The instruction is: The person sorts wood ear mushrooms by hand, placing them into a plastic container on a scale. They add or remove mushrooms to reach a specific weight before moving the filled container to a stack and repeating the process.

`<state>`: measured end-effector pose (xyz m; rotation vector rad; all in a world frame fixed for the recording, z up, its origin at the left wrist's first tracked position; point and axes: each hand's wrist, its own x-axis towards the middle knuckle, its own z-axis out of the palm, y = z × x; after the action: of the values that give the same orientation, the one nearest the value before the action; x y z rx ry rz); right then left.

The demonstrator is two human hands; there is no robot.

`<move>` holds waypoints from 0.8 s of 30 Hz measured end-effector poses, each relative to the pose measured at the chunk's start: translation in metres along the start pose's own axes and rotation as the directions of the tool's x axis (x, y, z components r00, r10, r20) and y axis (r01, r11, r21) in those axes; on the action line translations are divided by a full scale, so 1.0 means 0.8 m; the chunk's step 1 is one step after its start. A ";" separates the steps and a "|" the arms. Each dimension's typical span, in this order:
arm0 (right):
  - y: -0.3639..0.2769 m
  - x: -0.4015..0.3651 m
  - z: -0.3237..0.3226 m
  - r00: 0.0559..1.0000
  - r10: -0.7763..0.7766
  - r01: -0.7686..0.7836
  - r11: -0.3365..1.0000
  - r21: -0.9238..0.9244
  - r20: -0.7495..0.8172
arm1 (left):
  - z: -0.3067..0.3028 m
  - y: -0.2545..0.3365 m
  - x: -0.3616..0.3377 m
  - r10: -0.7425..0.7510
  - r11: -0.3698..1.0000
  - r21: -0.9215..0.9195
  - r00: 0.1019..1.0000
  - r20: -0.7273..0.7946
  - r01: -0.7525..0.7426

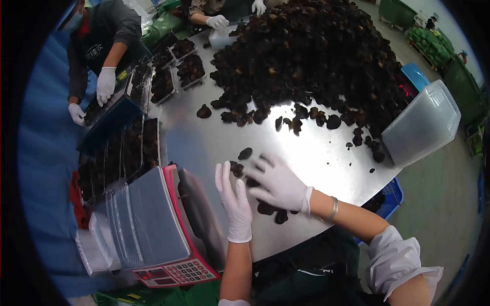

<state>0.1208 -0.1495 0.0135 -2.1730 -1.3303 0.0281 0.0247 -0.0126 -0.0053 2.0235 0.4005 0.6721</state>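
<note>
White-gloved, my left hand (236,209) stands on edge over the steel table (204,140), fingers stretched out and nothing in its grasp. My right hand (280,183), also gloved, is palm down just beside it with spread fingers, slightly blurred by motion. Several loose wood ear mushrooms (236,168) lie at the fingertips of both hands. More dark wood ear pieces (281,217) are near the right palm, which partly covers them. Beyond the hands rises a large heap of wood ear mushrooms (311,51).
A red-framed scale (176,273) sits at my left, close to filled clear trays (130,148). Nested plastic trays (423,125) stand at the right edge, above a blue basket (395,196). Two gloved co-workers (104,51) work across the table, one handling a tray.
</note>
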 end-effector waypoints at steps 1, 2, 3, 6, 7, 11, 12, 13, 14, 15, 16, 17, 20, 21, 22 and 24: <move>-0.003 0.000 -0.005 1.000 -0.003 0.003 1.000 -0.003 -0.001 | 0.001 0.000 0.000 -0.003 1.000 -0.012 1.000 0.001 0.003; -0.007 -0.002 -0.013 0.999 -0.024 0.027 0.995 0.094 -0.036 | 0.001 0.000 0.001 -0.001 1.000 -0.012 1.000 -0.002 0.001; -0.008 -0.003 -0.017 0.997 -0.040 0.053 0.980 0.191 -0.072 | 0.002 0.001 0.002 0.000 1.000 0.001 1.000 0.014 -0.001; 0.048 0.023 -0.036 0.929 0.001 -0.008 1.000 -0.017 -0.371 | 0.005 0.003 0.000 -0.004 1.000 0.029 1.000 0.021 0.004; 0.071 0.035 -0.037 0.913 0.005 -0.053 0.993 -0.107 -0.409 | 0.006 0.002 -0.001 -0.003 1.000 0.025 1.000 0.013 0.003; 0.141 0.059 -0.036 0.974 0.127 -0.188 0.915 -0.357 -0.187 | 0.007 -0.003 0.000 0.017 0.998 0.054 1.000 0.008 -0.017; 0.144 0.052 -0.037 0.970 0.140 -0.206 0.910 -0.359 -0.201 | 0.007 -0.004 -0.002 0.028 0.998 0.049 0.999 0.024 -0.029; 0.147 0.043 -0.038 0.962 0.165 -0.243 0.881 -0.407 -0.216 | 0.006 -0.004 -0.002 0.028 0.998 0.060 0.999 0.016 -0.029; 0.150 0.034 -0.040 0.955 0.186 -0.275 0.847 -0.456 -0.229 | 0.006 -0.005 -0.002 0.027 0.997 0.068 1.000 0.003 -0.027; 0.146 0.020 -0.052 0.937 0.265 -0.343 0.818 -0.462 -0.228 | 0.006 -0.005 -0.002 0.022 0.999 0.044 1.000 0.003 -0.022; 0.152 -0.001 -0.056 0.922 0.266 -0.373 0.806 -0.459 -0.281 | 0.006 -0.005 -0.002 0.024 0.999 0.037 1.000 0.004 -0.024; 0.156 -0.030 -0.063 0.916 0.279 -0.389 0.795 -0.465 -0.289 | 0.007 -0.007 -0.002 0.029 0.999 0.037 1.000 0.004 -0.029; 0.139 -0.122 -0.098 0.859 0.395 -0.508 0.736 -0.448 -0.325 | 0.008 -0.011 -0.001 0.045 0.997 0.061 0.999 0.006 -0.045; 0.133 -0.153 -0.110 0.838 0.400 -0.538 0.724 -0.432 -0.372 | 0.008 -0.012 -0.002 0.054 0.994 0.091 0.998 0.017 -0.055; 0.135 -0.187 -0.115 0.801 0.403 -0.579 0.709 -0.401 -0.444 | 0.009 -0.012 -0.003 0.054 0.995 0.083 0.998 0.019 -0.055; 0.136 -0.254 -0.128 0.737 0.403 -0.636 0.685 -0.355 -0.543 | 0.010 -0.012 -0.002 0.067 0.992 0.108 0.998 0.018 -0.069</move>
<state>0.1387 -0.3999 -0.0106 -2.7468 -0.4243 -0.6228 0.0277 -0.0142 -0.0171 2.1519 0.3683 0.6904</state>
